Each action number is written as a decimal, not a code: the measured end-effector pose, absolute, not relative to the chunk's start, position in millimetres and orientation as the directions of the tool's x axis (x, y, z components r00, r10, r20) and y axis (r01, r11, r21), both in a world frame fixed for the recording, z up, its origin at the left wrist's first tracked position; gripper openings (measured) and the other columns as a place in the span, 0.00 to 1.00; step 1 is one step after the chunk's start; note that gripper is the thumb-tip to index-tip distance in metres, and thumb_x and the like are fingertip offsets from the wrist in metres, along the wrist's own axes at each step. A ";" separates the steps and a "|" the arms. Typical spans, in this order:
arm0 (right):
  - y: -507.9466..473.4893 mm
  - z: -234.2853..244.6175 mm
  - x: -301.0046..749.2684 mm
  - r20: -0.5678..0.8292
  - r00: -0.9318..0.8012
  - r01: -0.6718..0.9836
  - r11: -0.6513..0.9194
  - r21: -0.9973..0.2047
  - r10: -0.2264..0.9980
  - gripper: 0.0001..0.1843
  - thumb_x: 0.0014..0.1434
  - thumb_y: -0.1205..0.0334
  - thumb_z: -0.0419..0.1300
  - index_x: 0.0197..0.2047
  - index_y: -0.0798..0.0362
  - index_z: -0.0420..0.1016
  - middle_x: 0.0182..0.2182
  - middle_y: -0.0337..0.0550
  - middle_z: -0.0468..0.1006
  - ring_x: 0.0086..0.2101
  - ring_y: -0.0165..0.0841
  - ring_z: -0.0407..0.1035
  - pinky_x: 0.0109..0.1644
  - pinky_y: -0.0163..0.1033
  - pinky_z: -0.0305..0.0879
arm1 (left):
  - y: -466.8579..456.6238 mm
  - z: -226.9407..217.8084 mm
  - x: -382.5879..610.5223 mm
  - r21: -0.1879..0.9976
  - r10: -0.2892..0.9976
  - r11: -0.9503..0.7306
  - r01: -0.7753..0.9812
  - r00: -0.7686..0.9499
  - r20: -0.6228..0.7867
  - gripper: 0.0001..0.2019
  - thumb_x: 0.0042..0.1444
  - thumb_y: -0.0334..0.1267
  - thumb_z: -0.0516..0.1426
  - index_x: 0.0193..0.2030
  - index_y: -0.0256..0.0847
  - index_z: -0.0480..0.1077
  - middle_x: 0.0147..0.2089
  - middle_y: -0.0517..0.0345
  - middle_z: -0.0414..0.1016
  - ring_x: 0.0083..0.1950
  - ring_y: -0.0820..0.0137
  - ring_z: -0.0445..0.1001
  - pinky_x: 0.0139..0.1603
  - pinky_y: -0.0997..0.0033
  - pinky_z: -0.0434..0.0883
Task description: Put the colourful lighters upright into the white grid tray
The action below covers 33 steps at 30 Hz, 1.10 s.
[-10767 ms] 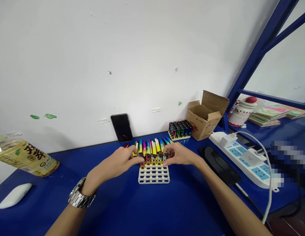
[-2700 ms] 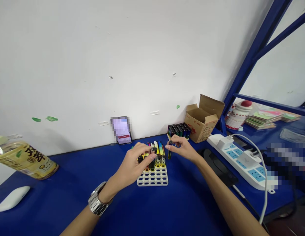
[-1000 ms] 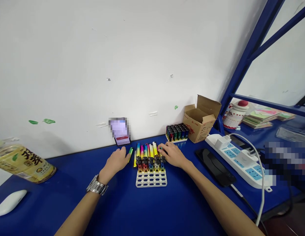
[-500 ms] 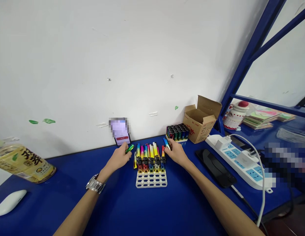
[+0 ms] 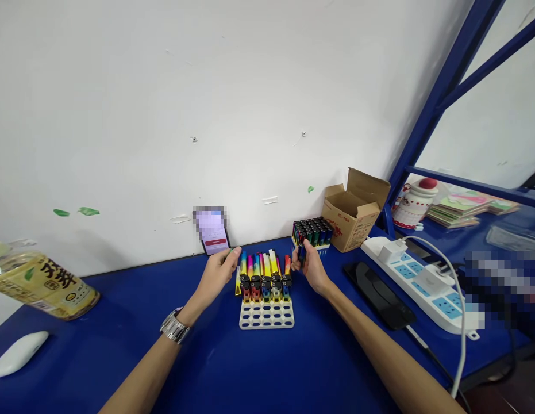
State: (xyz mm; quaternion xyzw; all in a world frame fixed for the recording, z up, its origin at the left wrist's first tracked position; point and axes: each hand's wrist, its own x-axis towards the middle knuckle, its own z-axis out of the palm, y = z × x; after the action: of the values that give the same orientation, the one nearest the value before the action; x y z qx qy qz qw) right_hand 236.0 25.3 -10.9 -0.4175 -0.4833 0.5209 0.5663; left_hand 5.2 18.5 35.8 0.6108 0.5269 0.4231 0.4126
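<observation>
My left hand (image 5: 219,273) is closed beside the left rear of a white holder (image 5: 267,323) with rows of oval holes. Only a sliver of green shows at its fingertips; the rest of that lighter is hidden. Fingers of my right hand (image 5: 312,267) are wrapped round a dark blue lighter (image 5: 301,254), held near upright to the right of the holder. Two rows of lighters (image 5: 266,292) with black tops stand in the holder, its front holes bare. Several shiny coloured lighters (image 5: 262,264) lie loosely behind them.
Behind my right hand stands a filled rack of lighters (image 5: 312,230), with an open cardboard box (image 5: 355,221) beside it. To the right are a black phone (image 5: 379,294) and a white power strip (image 5: 416,282). A lit phone (image 5: 213,230) leans on the wall; a bottle (image 5: 47,284) is at left.
The lighter in my right hand has turned from slanting, blue end up, to near upright with its dark top showing. My left hand has shifted right and turned, hiding most of the green lighter.
</observation>
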 end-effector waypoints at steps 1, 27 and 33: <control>25.2 -10.2 235.3 0.072 -0.003 -0.219 0.069 -0.973 0.997 0.29 0.55 0.32 0.42 0.21 0.49 0.56 0.14 0.34 0.58 0.17 0.28 0.56 0.24 0.36 0.59 | 18.6 35.0 4.6 0.931 0.992 -0.122 0.345 0.075 0.103 0.22 0.54 0.57 0.51 0.21 0.43 0.52 0.18 0.70 0.46 0.18 0.79 0.47 0.19 0.76 0.50; 12.7 13.2 227.7 -0.282 0.059 -0.243 -0.261 -0.934 0.957 0.24 0.59 0.47 0.38 0.16 0.47 0.47 0.08 0.31 0.44 0.10 0.25 0.37 0.12 0.31 0.37 | 14.3 38.3 7.3 0.722 0.959 -0.169 0.671 -0.058 0.278 0.19 0.53 0.53 0.47 0.19 0.43 0.52 0.18 0.67 0.48 0.22 0.76 0.51 0.25 0.74 0.51; 14.4 8.8 229.2 -0.244 0.047 -0.221 -0.228 -0.948 0.969 0.24 0.59 0.46 0.39 0.16 0.47 0.49 0.07 0.31 0.45 0.10 0.25 0.38 0.12 0.31 0.38 | 12.8 43.1 7.4 0.696 0.965 -0.174 0.696 -0.019 0.261 0.18 0.51 0.52 0.47 0.19 0.43 0.51 0.17 0.67 0.49 0.22 0.76 0.52 0.24 0.74 0.51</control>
State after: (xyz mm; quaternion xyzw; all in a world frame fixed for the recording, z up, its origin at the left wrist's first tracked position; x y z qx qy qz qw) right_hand 229.2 14.4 8.8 -0.5178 -0.3608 0.5883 0.5056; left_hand 7.4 12.8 43.1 0.6752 0.6152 0.3623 0.1855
